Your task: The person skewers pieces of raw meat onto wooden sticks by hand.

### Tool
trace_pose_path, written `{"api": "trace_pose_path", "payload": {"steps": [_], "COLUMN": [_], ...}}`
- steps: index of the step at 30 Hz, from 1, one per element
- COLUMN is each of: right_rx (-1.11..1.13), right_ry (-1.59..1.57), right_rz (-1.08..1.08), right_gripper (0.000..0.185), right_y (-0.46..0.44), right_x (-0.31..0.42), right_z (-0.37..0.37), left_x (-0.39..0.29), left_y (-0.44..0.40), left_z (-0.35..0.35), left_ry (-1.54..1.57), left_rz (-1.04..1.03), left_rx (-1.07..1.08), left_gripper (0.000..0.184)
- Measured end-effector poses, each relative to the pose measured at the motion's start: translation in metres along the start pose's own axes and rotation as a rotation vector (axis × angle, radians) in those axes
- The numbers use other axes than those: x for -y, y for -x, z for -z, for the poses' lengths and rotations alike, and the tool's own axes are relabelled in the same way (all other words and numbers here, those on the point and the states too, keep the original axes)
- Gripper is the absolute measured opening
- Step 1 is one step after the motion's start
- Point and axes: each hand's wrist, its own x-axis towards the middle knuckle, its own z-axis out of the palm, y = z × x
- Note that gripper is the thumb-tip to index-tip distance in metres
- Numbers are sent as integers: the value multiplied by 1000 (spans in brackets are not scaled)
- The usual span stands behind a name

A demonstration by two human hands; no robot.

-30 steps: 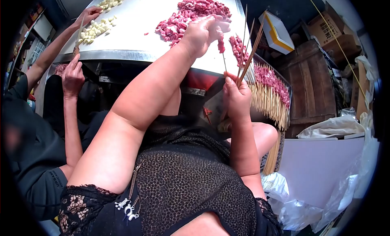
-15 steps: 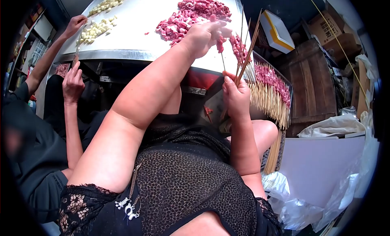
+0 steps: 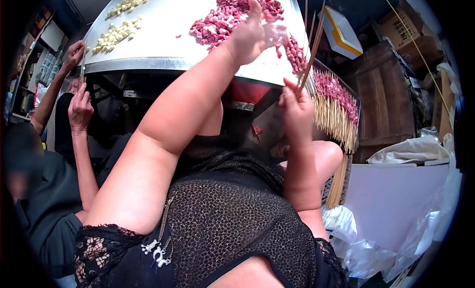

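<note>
My left hand (image 3: pixel 250 38) is over the front of the white table, beside a heap of cut raw meat (image 3: pixel 215 28). Its thumb points up, apart from the fingers, which are stretched out and blurred. A small piece of meat (image 3: pixel 278 51) shows just below them. Beyond the table's right corner, my right hand (image 3: pixel 297 107) is closed round several bamboo skewers (image 3: pixel 312 52), which stick up out of the fist. A strip of meat pieces (image 3: pixel 295 55) lies along the table edge near that hand.
Loaded meat skewers (image 3: pixel 336 104) fill a tray at the right, with bare skewers (image 3: pixel 337 184) below. Peeled garlic cloves (image 3: pixel 116 38) lie on the table (image 3: pixel 163 45). At left, another person's hands (image 3: pixel 80 107) hold something thin. A white-and-yellow box (image 3: pixel 341 35) stands behind.
The skewer with meat that stretched between my hands no longer shows there. My left thumb has lifted away from the fingers. My right hand has shifted slightly right, and the co-worker's hands have moved left.
</note>
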Motion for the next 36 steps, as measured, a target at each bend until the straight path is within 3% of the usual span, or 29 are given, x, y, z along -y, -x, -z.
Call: {"api": "trace_pose_path", "payload": {"steps": [1,3,5,6,8,11,13,15,16,18,21,22,24,31,33,35,36], "right_rx": [-5,-43,-72,-61,-118,-261,-302,-204,-131,-56,22,106,219,251,264,286,275], "right_ry": [130,483,1061,1104,1128,1231,726,217,123,89,-46,6,62,-29,-128,-233,-249], "right_rz": [22,13,192,100,165,291,176,49,44,-49,-473,-490,-456,-262,-226,-208,-258], "right_gripper": [22,23,21,19,19,20,22,24,25,26,29,29,27,27,30,28,27], "right_y": [-2,-11,-21,-16,-5,16,30,48,56,79,126,137,139,54,26,0,-11], "right_x": [9,14,-2,7,15,33,39,47,39,26,-28,-40,-47,-13,-8,-5,-3], "right_z": [9,28,50,48,47,55,68,77,85,85,76,70,58,19,5,-6,-10], "left_x": [-8,-27,-39,-43,-48,-41,-41,-42,-45,-43,-42,-39,-37,-42,-39,-38,-40], "left_y": [-1,3,-11,-9,-2,-7,-9,-8,-4,-11,-21,-24,-33,-12,-5,-5,-3], "left_z": [1,5,53,60,71,111,119,113,96,87,73,76,78,58,67,69,62], "left_ry": [-79,-203,-274,-352,-474,-896,-1055,-1270,-1266,-1393,-1735,-1735,-1936,-1971,-1387,-1247,-854], "left_rz": [-83,-293,-419,-450,-446,-443,-380,-307,-275,-285,-49,-42,168,213,106,54,28], "left_rx": [-133,-354,-456,-524,-634,-692,-674,-678,-650,-560,-471,-473,-442,-333,-422,-430,-457], "left_gripper": [86,77,53,42,23,15,18,20,21,22,22,22,21,18,15,15,15]}}
